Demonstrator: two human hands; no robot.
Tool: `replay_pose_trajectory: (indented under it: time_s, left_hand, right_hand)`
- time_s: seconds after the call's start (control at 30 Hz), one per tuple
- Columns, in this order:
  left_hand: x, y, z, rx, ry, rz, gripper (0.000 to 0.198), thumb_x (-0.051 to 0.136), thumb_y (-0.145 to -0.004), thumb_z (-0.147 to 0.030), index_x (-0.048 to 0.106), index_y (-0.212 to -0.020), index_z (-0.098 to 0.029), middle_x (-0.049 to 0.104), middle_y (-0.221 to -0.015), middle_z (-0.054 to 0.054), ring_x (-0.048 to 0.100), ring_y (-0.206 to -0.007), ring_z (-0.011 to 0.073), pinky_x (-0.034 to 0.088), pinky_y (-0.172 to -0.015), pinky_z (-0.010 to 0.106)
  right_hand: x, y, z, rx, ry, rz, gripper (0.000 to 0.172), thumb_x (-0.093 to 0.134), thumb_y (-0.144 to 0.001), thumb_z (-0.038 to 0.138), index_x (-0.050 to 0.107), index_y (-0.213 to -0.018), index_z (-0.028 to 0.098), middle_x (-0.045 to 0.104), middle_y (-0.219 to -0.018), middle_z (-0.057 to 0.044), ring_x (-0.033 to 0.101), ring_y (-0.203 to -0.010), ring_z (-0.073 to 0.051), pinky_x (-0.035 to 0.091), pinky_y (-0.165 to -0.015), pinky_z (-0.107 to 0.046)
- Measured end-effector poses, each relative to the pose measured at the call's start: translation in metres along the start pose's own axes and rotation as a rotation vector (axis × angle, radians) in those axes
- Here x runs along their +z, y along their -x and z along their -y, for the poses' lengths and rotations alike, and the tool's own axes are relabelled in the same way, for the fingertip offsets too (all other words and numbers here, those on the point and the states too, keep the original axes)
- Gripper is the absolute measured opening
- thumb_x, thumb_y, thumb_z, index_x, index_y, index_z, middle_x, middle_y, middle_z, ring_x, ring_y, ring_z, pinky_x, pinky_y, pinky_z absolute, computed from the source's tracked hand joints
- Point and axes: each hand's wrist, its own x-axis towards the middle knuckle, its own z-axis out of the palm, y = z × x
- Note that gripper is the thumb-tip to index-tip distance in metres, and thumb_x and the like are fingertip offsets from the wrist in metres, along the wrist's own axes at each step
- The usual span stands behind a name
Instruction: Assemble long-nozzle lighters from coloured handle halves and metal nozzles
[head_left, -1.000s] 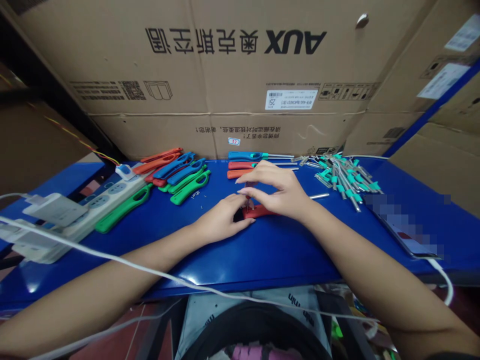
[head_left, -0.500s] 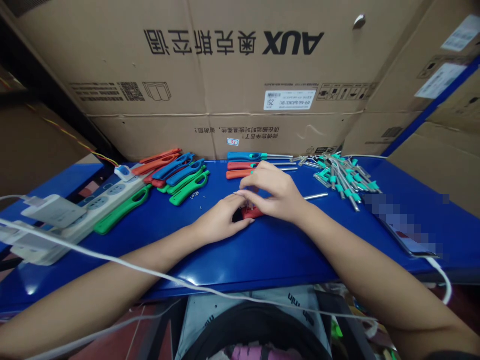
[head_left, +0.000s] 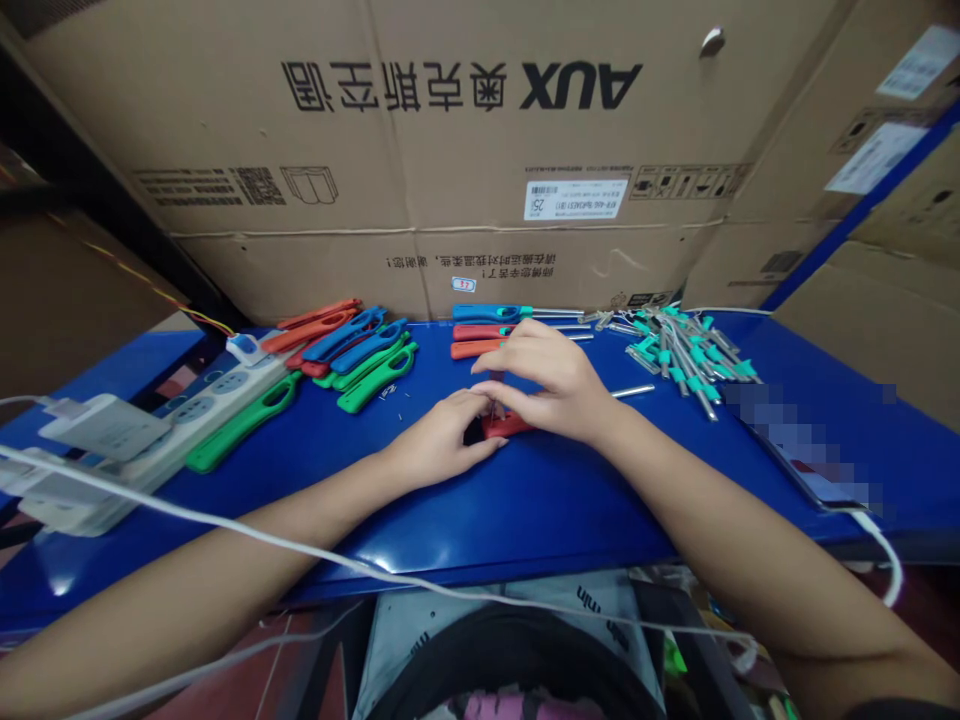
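Note:
A red long-nosed lighter (head_left: pixel 511 424) lies on the blue table, its metal tube (head_left: pixel 634 391) pointing right. My left hand (head_left: pixel 454 432) is closed around its handle end, pressing it down. Over the same lighter, my right hand (head_left: pixel 553 382) pinches a thin upright tool with a dark top, which looks like a small screwdriver (head_left: pixel 493 377); fingers hide most of it. Behind my hands lie a blue lighter (head_left: pixel 486 313), a red lighter (head_left: pixel 480 331) and an orange lighter (head_left: pixel 466 350). Tiny metal pieces, possibly screws (head_left: pixel 388 391), sit left of my left hand.
Several coloured handle shells (head_left: pixel 377 378) lie at the left beside a white power strip (head_left: pixel 217 398). At the right are a heap of metal tubes with teal parts (head_left: pixel 694 355) and a phone (head_left: pixel 806 465). A white cable (head_left: pixel 300 540) crosses above my left forearm. Cardboard (head_left: pixel 420 200) stands behind.
Both hands stay at the red lighter, with my right fingers shifted only slightly around the upright tool. The whole view has moved a little.

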Motion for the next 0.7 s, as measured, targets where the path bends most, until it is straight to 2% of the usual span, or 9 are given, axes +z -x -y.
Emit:
replay_pose_trajectory:
  time_s: [0.07, 0.2, 0.3, 0.47, 0.57, 0.63, 0.7]
  left_hand:
    - [-0.0006, -0.0002, -0.0008, -0.002, -0.004, 0.003, 0.018, 0.067, -0.088, -0.029, 0.061, -0.099, -0.017, 0.068, -0.096, 0.007, 0.064, -0.087, 0.0221, 0.053, -0.079, 0.036]
    - [-0.0007, 0.0, 0.0001, 0.002, -0.004, 0.005, 0.019, 0.066, -0.088, -0.03, 0.061, -0.099, -0.016, 0.067, -0.097, 0.008, 0.064, -0.088, 0.023, 0.053, -0.08, 0.037]
    - [0.0003, 0.0003, 0.0017, 0.01, 0.0, -0.001, 0.019, 0.066, -0.088, -0.03, 0.06, -0.098, -0.016, 0.067, -0.096, 0.008, 0.064, -0.088, 0.0225, 0.053, -0.08, 0.037]
    - [0.0013, -0.0004, 0.002, 0.025, -0.006, -0.005, 0.015, 0.066, -0.088, -0.029, 0.06, -0.094, -0.017, 0.067, -0.092, 0.006, 0.064, -0.086, 0.022, 0.053, -0.079, 0.036]
    - [0.001, -0.0008, 0.0011, 0.026, -0.004, -0.006, 0.015, 0.065, -0.088, -0.028, 0.06, -0.096, -0.017, 0.067, -0.094, 0.006, 0.064, -0.086, 0.0218, 0.053, -0.079, 0.036]
    - [0.001, -0.0006, 0.0011, 0.024, 0.002, -0.013, 0.016, 0.065, -0.088, -0.029, 0.059, -0.096, -0.017, 0.067, -0.095, 0.006, 0.064, -0.085, 0.0213, 0.053, -0.077, 0.035]
    - [0.0014, -0.0001, 0.002, 0.023, -0.002, -0.018, 0.016, 0.065, -0.088, -0.03, 0.058, -0.093, -0.017, 0.066, -0.093, 0.007, 0.063, -0.084, 0.0212, 0.053, -0.076, 0.035]
  right_hand:
    - [-0.0003, 0.0011, -0.0012, -0.007, -0.009, 0.005, 0.016, 0.059, -0.095, 0.025, 0.071, -0.1, 0.017, 0.076, -0.091, -0.008, 0.064, -0.08, -0.019, 0.05, -0.079, -0.037]
    - [0.0031, 0.0006, 0.0009, 0.061, -0.173, 0.001, 0.026, 0.047, -0.099, 0.017, 0.071, -0.109, 0.02, 0.076, -0.102, -0.007, 0.067, -0.094, -0.018, 0.05, -0.09, -0.039]
    - [0.0053, -0.0019, 0.0041, 0.088, -0.216, -0.034, 0.019, 0.054, -0.096, 0.02, 0.072, -0.101, 0.021, 0.077, -0.093, -0.005, 0.069, -0.087, -0.016, 0.05, -0.089, -0.037]
    - [0.0042, -0.0026, 0.0051, -0.01, -0.085, -0.058, 0.011, 0.062, -0.093, 0.024, 0.071, -0.089, 0.018, 0.072, -0.079, -0.004, 0.063, -0.074, -0.016, 0.05, -0.079, -0.035]
    - [0.0039, 0.0003, 0.0036, -0.053, -0.025, -0.016, 0.016, 0.056, -0.097, 0.026, 0.07, -0.098, 0.018, 0.072, -0.088, -0.007, 0.064, -0.084, -0.018, 0.051, -0.082, -0.038]
    - [0.005, 0.0019, 0.0032, -0.018, -0.067, 0.015, 0.024, 0.047, -0.099, 0.021, 0.068, -0.11, 0.018, 0.072, -0.1, -0.009, 0.064, -0.095, -0.02, 0.05, -0.088, -0.041]
    - [0.0062, 0.0022, 0.0036, 0.041, -0.147, 0.024, 0.03, 0.042, -0.099, 0.016, 0.066, -0.116, 0.019, 0.072, -0.101, -0.008, 0.064, -0.097, -0.019, 0.049, -0.091, -0.041]
